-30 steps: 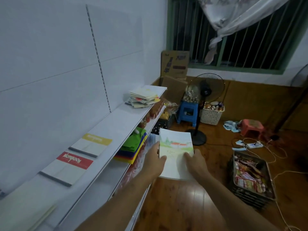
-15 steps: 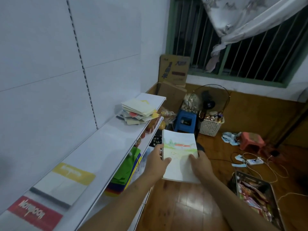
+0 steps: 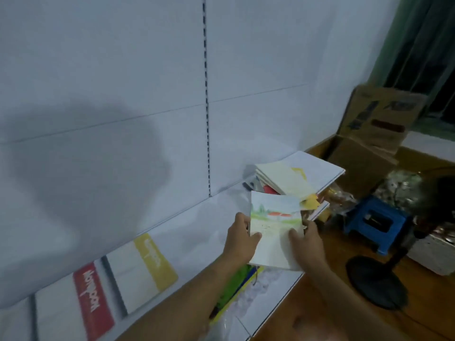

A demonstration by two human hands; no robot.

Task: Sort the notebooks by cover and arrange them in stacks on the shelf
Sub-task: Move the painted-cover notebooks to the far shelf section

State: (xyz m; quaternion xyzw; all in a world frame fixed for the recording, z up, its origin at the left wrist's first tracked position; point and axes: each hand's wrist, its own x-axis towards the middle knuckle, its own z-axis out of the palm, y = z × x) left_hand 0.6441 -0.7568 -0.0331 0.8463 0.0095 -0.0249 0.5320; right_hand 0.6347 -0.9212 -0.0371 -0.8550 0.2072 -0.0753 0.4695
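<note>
Both hands hold a stack of notebooks with a landscape cover (image 3: 275, 222) over the front edge of the white shelf (image 3: 197, 232). My left hand (image 3: 240, 238) grips its left edge, thumb on the cover. My right hand (image 3: 306, 241) grips its right edge, fingers on top. A yellow-banded notebook (image 3: 141, 270) and a red-banded notebook (image 3: 81, 306) lie flat on the shelf to the left. A messy pile of mixed notebooks (image 3: 283, 180) sits at the shelf's far right end, just behind the held stack.
Below the top shelf, green and yellow items (image 3: 234, 289) lie on a lower shelf. A blue stool (image 3: 376, 222), a fan base (image 3: 376, 281) and cardboard boxes (image 3: 374, 134) stand on the wooden floor at right. The white back wall rises behind the shelf.
The view has swung left toward the shelf and wall. My hands have carried the landscape stack up and left, from over the floor to the shelf's edge.
</note>
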